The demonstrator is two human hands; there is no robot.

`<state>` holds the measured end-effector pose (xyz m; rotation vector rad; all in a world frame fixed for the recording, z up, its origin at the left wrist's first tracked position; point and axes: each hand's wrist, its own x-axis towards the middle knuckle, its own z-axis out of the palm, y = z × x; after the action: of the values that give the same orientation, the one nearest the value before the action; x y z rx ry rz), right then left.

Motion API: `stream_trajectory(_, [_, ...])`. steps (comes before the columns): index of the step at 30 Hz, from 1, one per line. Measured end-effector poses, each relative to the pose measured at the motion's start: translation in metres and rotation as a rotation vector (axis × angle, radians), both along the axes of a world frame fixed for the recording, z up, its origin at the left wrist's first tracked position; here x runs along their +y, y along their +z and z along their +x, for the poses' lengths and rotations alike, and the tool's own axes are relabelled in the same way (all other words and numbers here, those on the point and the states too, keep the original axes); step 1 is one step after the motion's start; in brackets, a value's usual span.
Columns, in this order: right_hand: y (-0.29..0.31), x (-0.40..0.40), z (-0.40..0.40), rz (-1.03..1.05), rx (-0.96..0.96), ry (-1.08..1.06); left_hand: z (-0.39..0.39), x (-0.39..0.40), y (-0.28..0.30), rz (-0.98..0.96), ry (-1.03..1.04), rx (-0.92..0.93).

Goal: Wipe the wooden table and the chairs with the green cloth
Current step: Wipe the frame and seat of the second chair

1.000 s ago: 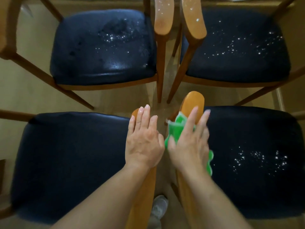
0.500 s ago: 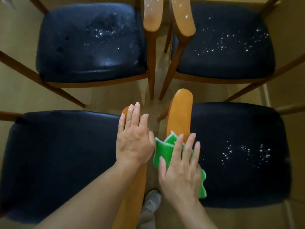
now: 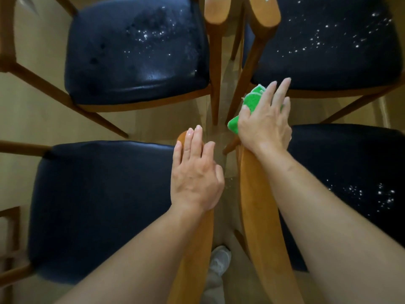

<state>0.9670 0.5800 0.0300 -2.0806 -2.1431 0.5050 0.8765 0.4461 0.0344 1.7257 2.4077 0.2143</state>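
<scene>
Seen from above, four wooden chairs with dark navy padded seats stand in a two-by-two group on a pale tan floor (image 3: 153,126), their armrests meeting near the centre of the view.

The right hand (image 3: 265,121), just up and right of centre at about 1 o'clock, lies flat with straight fingers on a bright green cleaning cloth (image 3: 252,99). It presses the cloth down over the far tip of the curved orange-brown wooden armrest (image 3: 258,216) of the near right chair. Green fabric shows beyond the fingertips and bunches out by the thumb; the rest is hidden under the palm. The forearm runs back toward 5 o'clock above that armrest.

The left hand (image 3: 195,172), at the centre, rests palm down with its fingers straight and together on the rounded end of the matching wooden armrest (image 3: 192,249) of the near left chair. It holds nothing. Its forearm runs off toward 7 o'clock.

The near left chair's navy seat (image 3: 98,205), at 8 o'clock, looks plain and dark. The near right chair's navy seat (image 3: 350,183), at 4 o'clock, carries a scatter of small white specks. The far left chair's navy seat (image 3: 135,51), at 11 o'clock, shows specks and a glossy patch, and the far right chair's navy seat (image 3: 328,40), at 1 o'clock, is dotted with many white specks.

At 6 o'clock, between the two near armrests, a white shoe (image 3: 220,260) is visible on the floor.
</scene>
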Motion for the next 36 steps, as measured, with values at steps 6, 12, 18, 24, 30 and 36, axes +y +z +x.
stream_trajectory(6, [0.004,-0.136,0.040,-0.026,-0.097,0.128,-0.002,0.000,0.004,-0.026,-0.016,-0.009])
stream_trajectory(12, [0.007,-0.213,0.076,-0.174,-0.113,0.197,0.000,0.000,0.005,-0.029,-0.007,-0.025])
stream_trajectory(18, [0.003,-0.117,0.050,-0.135,0.227,-0.026,0.000,-0.001,0.001,0.027,-0.013,-0.034])
stream_trajectory(24, [-0.005,-0.015,0.036,-0.247,0.525,-0.271,0.001,-0.001,-0.003,0.065,-0.004,-0.020])
stream_trajectory(30, [0.001,-0.120,0.062,-0.201,0.253,-0.152,0.002,-0.001,-0.001,0.055,-0.020,-0.019])
stream_trajectory(36, [0.013,-0.234,0.135,-0.422,0.087,-0.198,0.000,-0.002,-0.003,0.073,-0.031,-0.040])
